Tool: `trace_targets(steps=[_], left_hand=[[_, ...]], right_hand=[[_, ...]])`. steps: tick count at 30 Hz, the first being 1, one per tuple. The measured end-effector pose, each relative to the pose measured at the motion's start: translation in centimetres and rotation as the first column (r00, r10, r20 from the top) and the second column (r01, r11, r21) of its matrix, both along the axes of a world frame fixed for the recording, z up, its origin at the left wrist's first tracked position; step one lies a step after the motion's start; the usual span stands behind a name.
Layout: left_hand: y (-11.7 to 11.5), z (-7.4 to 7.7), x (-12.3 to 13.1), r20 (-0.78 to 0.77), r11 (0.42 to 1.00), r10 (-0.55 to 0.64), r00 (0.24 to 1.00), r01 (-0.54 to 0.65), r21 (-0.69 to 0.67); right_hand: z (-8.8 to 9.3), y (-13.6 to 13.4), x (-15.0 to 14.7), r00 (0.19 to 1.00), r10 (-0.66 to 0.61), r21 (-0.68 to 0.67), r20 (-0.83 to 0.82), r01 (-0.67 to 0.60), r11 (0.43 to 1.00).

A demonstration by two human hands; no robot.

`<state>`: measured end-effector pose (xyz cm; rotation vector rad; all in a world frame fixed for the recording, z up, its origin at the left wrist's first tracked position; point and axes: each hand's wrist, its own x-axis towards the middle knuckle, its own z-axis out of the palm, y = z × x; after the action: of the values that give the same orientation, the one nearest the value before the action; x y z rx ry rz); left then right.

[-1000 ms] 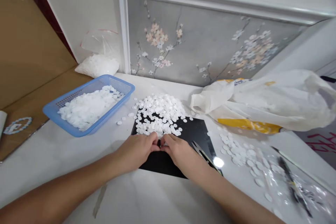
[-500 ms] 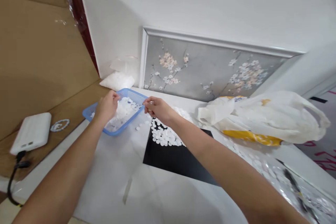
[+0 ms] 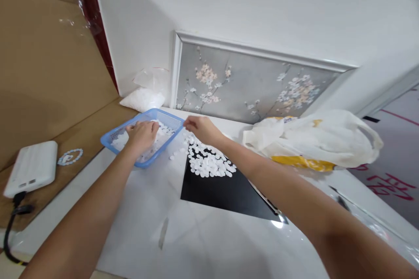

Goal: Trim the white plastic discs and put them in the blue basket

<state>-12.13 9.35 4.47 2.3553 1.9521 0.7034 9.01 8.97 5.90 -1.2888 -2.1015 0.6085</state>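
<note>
My left hand (image 3: 143, 134) is over the blue basket (image 3: 142, 164), its fingers curled down toward the white pieces (image 3: 160, 139) inside; what they hold, if anything, is hidden. Just past the basket's right rim, my right hand (image 3: 199, 128) has its fingers pinched together, and anything between them is too small to make out. Under and in front of that hand, many small white discs (image 3: 209, 164) lie in a loose pile on a black sheet (image 3: 212, 192), with a few scattered on the white table beside it.
Behind the basket a clear bag of white pieces (image 3: 144, 98) leans at the wall. A white plastic bag (image 3: 324, 139) lies at the right. At the left are a white power bank (image 3: 32, 168) with a cable and a beaded bracelet (image 3: 70, 157). A floral panel (image 3: 242, 83) stands behind.
My left hand has moved right and down, further over the basket's contents. My right hand has shifted slightly right and up. The view has turned a little, showing more of the black sheet.
</note>
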Motion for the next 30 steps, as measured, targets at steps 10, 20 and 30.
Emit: trace_targets(steps=[10,20,30], left_hand=[[-4.6,-1.1,6.7,0.098,0.867,-0.487,0.868,0.467,0.175],[-7.9,-7.0,10.1,0.034,0.693,-0.707,0.707,0.702,-0.164],[-7.8,-4.9,9.8,0.057,0.540,-0.829,0.557,0.822,-0.183]], right_hand=[[-8.2,-11.5,6.9,0.915,0.110,0.129,0.388,-0.172,0.977],[-9.1,-12.0,11.1,0.985,-0.128,0.059,-0.114,0.136,0.989],[-8.7,-12.5,11.4,0.999,-0.015,0.144,0.039,0.010,0.990]])
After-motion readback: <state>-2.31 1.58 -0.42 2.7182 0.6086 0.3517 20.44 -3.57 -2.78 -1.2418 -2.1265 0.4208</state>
